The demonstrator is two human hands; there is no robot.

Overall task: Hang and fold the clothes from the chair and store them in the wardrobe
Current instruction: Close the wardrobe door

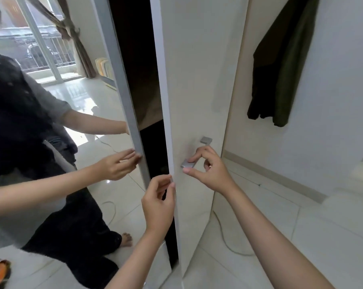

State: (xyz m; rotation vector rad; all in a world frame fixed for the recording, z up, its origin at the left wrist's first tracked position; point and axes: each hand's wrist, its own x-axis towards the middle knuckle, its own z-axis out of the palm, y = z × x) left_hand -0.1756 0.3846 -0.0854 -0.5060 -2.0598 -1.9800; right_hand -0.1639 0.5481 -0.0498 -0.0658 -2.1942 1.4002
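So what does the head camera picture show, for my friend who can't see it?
A person's right hand pinches the metal handle of a white wardrobe door, and the left hand grips its edge. A mirrored door stands left; a dark green garment hangs right.

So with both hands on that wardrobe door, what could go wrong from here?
Two things, as guesses. The left hand grips the edge of the white door, beside the narrow dark gap to the mirrored door; if the doors close together, its fingers could be pinched. The right hand holds the small metal handle only with fingertips, so it may slip. Also, a cable on the floor by the door could snag.
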